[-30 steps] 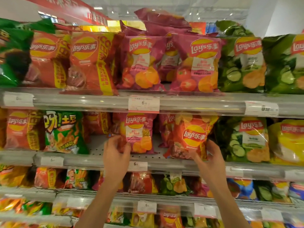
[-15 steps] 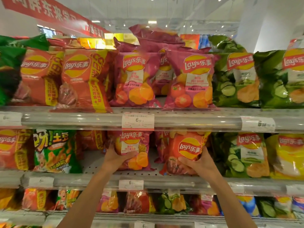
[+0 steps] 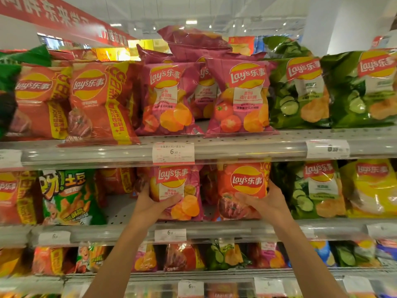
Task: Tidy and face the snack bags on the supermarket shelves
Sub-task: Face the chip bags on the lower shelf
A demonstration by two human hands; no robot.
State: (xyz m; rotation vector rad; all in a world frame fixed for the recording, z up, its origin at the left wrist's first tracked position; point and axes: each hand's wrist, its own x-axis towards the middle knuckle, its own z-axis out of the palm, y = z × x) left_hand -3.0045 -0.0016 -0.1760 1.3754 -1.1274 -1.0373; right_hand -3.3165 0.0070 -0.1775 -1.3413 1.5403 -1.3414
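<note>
On the middle shelf [image 3: 129,233] my left hand [image 3: 150,204] grips the lower left side of a pink Lay's bag [image 3: 178,190] that stands upright and faces front. My right hand [image 3: 265,203] holds an orange-red Lay's bag [image 3: 242,183] just to its right, thumb across the front and fingers round the right edge. Both bags stand at the shelf's front, side by side, logos outward.
The top shelf [image 3: 236,145] carries red, pink and green Lay's bags, with pink bags piled on top. A green snack bag [image 3: 68,196] stands left of my hands, cucumber [image 3: 315,190] and yellow bags [image 3: 371,188] right. Price tags [image 3: 173,152] line the rails. Lower shelves hold more bags.
The orange-red bag has gone from tilted to upright in my right hand. My left hand has shifted up onto the pink bag's left side. The camera has tipped upward.
</note>
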